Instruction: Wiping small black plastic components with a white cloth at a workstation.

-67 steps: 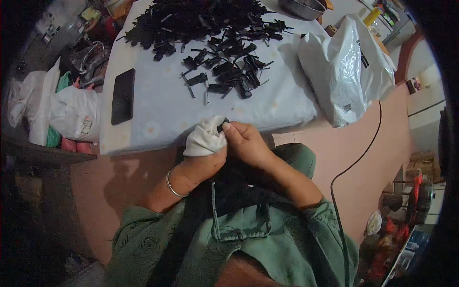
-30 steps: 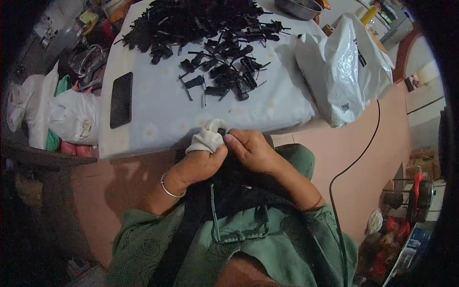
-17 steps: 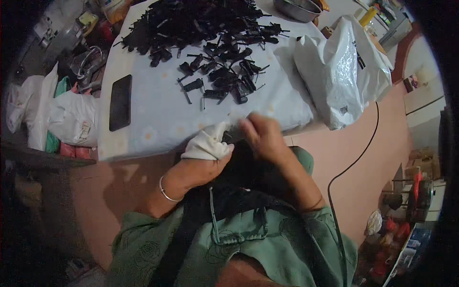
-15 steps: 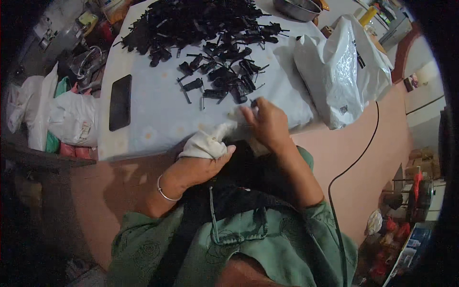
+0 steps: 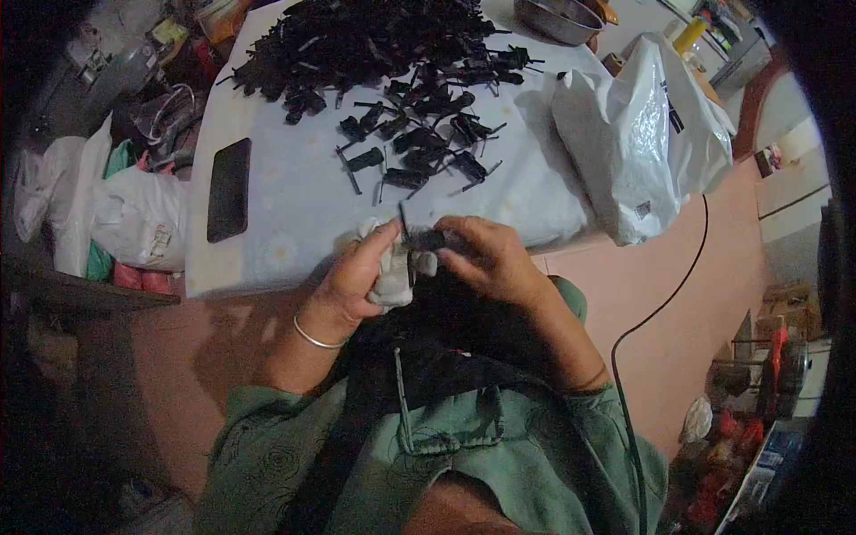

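Note:
Close to the table's near edge, my left hand [image 5: 357,272] is closed round a bunched white cloth [image 5: 392,283], its bare thumb on top. My right hand [image 5: 490,254] pinches a small black plastic part [image 5: 430,239] with a thin dark arm sticking up. That part meets the cloth and lies near my left thumb; whether the left fingers also grip it is hidden. Beyond my hands, several similar black parts [image 5: 406,178] lie loose on the table, and a large heap of them [image 5: 357,45] covers the far side.
A pale flowered cloth covers the table [image 5: 294,214]. On its left lies a dark phone [image 5: 229,190]. A white plastic bag [image 5: 624,143] stands at the right edge, with a metal bowl [image 5: 562,20] behind it. A black cable [image 5: 664,308] runs down on the right. White bags [image 5: 143,218] sit at left.
My right hand has come back from the loose parts toward my left hand, bringing a black part. The left hand has turned its thumb upward, and the cloth is gathered more tightly.

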`<state>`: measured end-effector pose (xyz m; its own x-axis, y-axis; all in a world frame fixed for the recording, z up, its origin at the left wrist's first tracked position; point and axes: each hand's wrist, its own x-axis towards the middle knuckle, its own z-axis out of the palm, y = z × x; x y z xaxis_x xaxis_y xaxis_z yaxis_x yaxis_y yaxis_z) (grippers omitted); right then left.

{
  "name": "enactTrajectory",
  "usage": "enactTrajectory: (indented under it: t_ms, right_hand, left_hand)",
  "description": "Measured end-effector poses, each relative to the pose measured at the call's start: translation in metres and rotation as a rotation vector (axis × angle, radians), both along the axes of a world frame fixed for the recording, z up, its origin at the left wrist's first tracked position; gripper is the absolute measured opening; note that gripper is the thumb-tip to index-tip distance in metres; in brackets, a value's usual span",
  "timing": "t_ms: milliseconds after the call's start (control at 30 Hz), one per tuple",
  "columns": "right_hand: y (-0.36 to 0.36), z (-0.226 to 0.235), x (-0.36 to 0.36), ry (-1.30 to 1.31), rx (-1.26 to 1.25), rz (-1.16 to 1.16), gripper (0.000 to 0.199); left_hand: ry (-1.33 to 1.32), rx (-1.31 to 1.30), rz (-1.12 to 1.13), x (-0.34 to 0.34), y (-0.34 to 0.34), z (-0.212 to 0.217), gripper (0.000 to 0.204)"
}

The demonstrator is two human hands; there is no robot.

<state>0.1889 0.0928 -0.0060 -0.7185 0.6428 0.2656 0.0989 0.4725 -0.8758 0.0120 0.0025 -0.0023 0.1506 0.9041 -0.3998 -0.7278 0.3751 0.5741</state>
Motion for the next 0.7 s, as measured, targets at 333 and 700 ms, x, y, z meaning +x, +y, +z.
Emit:
enactTrajectory:
  t_ms: [333, 700]
  right_hand:
    - [-0.027, 0.024, -0.011, 0.057, 0.422, 0.073, 0.025]
    - [-0.031, 0.008, -0.015, 0.025, -0.016, -0.078, 0.02]
  left_hand:
    - [1.065, 0.437, 0.251, 0.014, -0.005, -0.014, 0.02]
    - [1.013, 0.451, 0.213, 0.024, -0.016, 0.008, 0.01]
